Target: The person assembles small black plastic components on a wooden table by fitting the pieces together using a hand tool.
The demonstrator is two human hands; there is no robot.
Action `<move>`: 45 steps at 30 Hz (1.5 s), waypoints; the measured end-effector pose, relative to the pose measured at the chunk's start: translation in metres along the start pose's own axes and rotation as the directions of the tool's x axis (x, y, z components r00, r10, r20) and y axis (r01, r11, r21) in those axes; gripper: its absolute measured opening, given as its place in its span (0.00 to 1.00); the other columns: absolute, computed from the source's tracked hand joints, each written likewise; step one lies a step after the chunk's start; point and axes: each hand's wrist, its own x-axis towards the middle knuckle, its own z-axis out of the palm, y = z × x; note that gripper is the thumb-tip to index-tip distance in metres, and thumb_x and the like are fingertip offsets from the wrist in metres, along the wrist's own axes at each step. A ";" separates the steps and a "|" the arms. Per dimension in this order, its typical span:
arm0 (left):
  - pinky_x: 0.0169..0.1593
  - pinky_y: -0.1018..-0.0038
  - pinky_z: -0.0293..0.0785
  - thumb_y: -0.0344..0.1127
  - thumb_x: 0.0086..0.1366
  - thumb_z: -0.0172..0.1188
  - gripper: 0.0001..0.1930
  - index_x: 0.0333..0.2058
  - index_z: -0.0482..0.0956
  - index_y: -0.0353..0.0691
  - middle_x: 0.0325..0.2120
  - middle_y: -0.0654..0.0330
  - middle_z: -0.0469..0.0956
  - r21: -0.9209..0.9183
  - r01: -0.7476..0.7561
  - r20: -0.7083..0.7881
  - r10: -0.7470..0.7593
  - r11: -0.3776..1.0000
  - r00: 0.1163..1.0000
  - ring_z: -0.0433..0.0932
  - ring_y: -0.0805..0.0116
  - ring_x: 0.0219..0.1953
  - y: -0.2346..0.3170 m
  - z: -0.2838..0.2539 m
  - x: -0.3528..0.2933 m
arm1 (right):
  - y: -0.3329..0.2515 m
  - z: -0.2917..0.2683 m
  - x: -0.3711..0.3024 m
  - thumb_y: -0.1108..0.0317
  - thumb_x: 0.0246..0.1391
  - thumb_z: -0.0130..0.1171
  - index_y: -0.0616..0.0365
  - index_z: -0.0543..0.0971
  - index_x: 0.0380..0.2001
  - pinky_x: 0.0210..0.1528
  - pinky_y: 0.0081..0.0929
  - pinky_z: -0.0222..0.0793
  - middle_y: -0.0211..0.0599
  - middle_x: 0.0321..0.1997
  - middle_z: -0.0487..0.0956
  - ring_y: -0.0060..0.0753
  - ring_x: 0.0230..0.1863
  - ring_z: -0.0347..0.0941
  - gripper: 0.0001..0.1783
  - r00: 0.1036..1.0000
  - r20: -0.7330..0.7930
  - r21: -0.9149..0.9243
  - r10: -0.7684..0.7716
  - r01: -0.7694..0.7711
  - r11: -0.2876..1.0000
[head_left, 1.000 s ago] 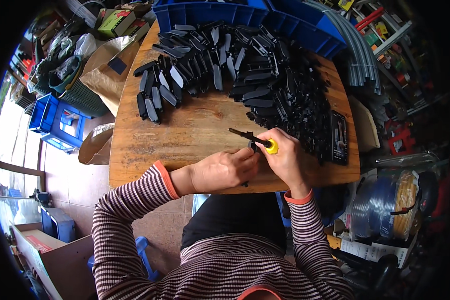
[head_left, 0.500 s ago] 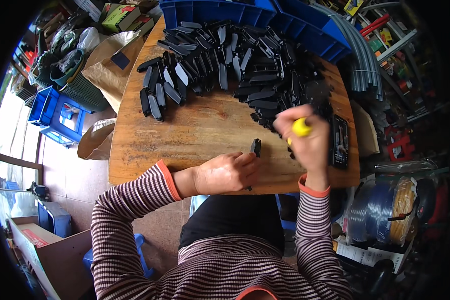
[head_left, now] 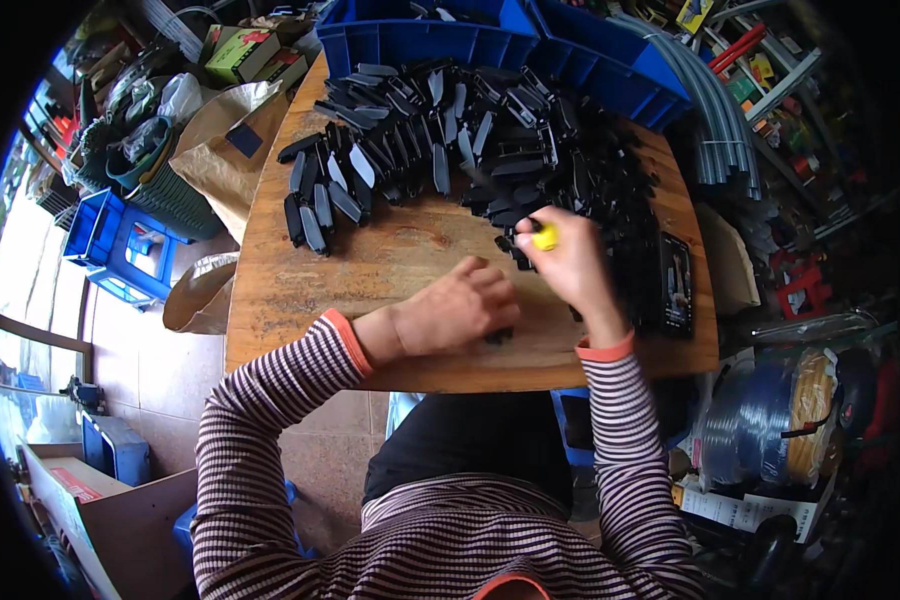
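Note:
My left hand (head_left: pixel 458 308) is closed, its fingers curled over a small black plastic part (head_left: pixel 500 337) that mostly hides beneath them. Just to its right and a little farther off, my right hand (head_left: pixel 570 265) is wrapped round a yellow-handled tool (head_left: pixel 545 237) with a black end. The rest of the tool is hidden in my fist, so its exact kind does not show. Beyond both hands lies a big heap of black plastic parts (head_left: pixel 440 165), many with long flat blades, spread over the wooden table (head_left: pixel 320 300).
Blue plastic bins (head_left: pixel 425 48) stand along the table's far edge. At the right edge lies a phone (head_left: pixel 676 285) with a lit screen. Brown paper bags (head_left: pixel 220 140) and a blue crate (head_left: pixel 120 245) are to the left; wrapped coils of tubing (head_left: pixel 760 420) sit at the right.
My right hand has moved left with the yellow-handled tool, closer to my left hand. My left hand has shifted slightly away from me, and the black part now shows less between its fingers.

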 end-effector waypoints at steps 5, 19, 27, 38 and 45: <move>0.50 0.63 0.70 0.28 0.45 0.64 0.19 0.40 0.76 0.41 0.37 0.54 0.71 -0.069 0.280 -0.335 -0.286 0.958 0.898 0.71 0.52 0.45 -0.050 -0.008 -0.022 | 0.007 0.032 0.003 0.74 0.45 0.63 0.62 0.80 0.28 0.34 0.38 0.75 0.49 0.29 0.80 0.52 0.32 0.79 0.05 0.985 0.150 -0.189 0.086 -0.057 0.980; 0.47 0.66 0.70 0.24 0.46 0.59 0.19 0.40 0.79 0.41 0.40 0.57 0.73 0.180 0.313 -0.478 -0.195 0.933 0.857 0.71 0.57 0.44 -0.099 -0.008 0.010 | 0.013 0.035 0.005 0.74 0.42 0.58 0.58 0.81 0.26 0.35 0.41 0.75 0.46 0.30 0.81 0.51 0.34 0.79 0.05 0.959 0.213 -0.267 0.189 -0.129 0.955; 0.48 0.68 0.68 0.27 0.51 0.57 0.16 0.41 0.78 0.43 0.40 0.62 0.75 0.356 0.327 -0.263 -0.242 0.876 0.934 0.72 0.62 0.44 -0.118 -0.010 0.010 | 0.010 0.033 0.008 0.74 0.43 0.57 0.58 0.81 0.26 0.35 0.41 0.74 0.47 0.30 0.81 0.50 0.35 0.79 0.05 0.945 0.243 -0.285 0.217 -0.144 0.948; 0.48 0.71 0.67 0.32 0.56 0.54 0.13 0.42 0.75 0.46 0.38 0.62 0.75 0.365 0.077 -0.081 -0.051 0.928 0.995 0.72 0.64 0.42 -0.071 -0.018 -0.022 | 0.016 0.032 -0.006 0.74 0.43 0.60 0.61 0.79 0.24 0.34 0.41 0.74 0.46 0.28 0.79 0.51 0.32 0.78 0.03 0.981 0.140 -0.217 0.137 -0.104 0.971; 0.50 0.67 0.70 0.31 0.55 0.59 0.14 0.42 0.75 0.42 0.43 0.57 0.76 0.153 -0.005 -0.111 0.022 0.988 0.994 0.74 0.59 0.45 -0.004 -0.029 -0.045 | 0.012 0.032 -0.003 0.75 0.43 0.59 0.63 0.78 0.22 0.34 0.39 0.74 0.46 0.26 0.78 0.50 0.31 0.77 0.02 0.980 0.164 -0.268 0.114 -0.067 0.961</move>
